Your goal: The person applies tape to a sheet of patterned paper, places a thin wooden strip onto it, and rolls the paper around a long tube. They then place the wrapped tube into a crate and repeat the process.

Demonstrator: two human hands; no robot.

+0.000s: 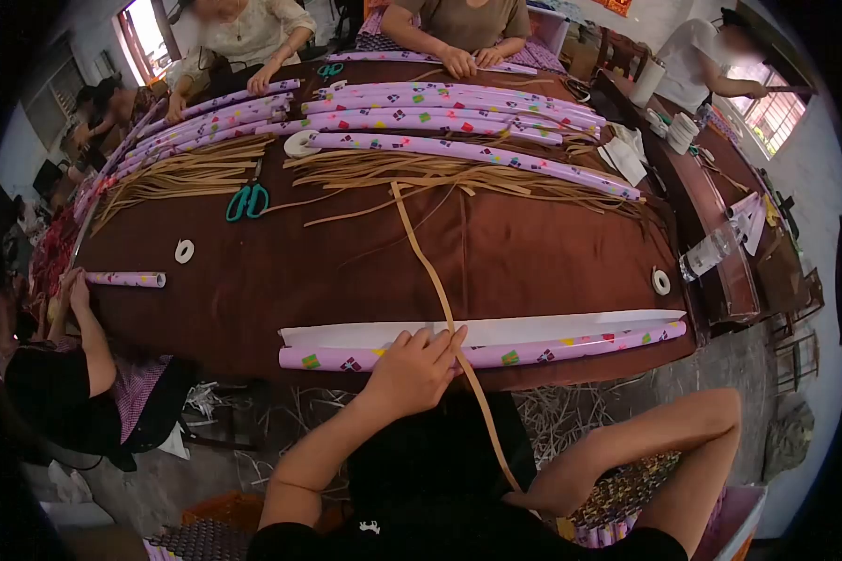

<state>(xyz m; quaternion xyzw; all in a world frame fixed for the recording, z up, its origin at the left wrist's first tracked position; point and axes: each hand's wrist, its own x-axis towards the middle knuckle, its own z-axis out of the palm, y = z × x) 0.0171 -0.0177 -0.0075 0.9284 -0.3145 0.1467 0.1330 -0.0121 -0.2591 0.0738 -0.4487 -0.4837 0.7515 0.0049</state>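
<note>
A long roll of purple patterned wrapping paper (571,350) lies along the near table edge, a flap of its white back (355,334) showing behind it. My left hand (417,367) is closed over the middle of this roll, fingertips at a narrow tan strip (431,271). The strip crosses the roll and runs down towards my body. Its lower end meets my right hand (550,490), which is bent in close to my black shirt and looks closed on it; the fingers are partly hidden.
Bundles of tan strips (365,170) and finished purple rolls (440,120) lie across the table. Green-handled scissors (248,201), white tape rolls (185,251) (661,281) and a plastic bottle (706,252) are around. Several people work along the far and left sides.
</note>
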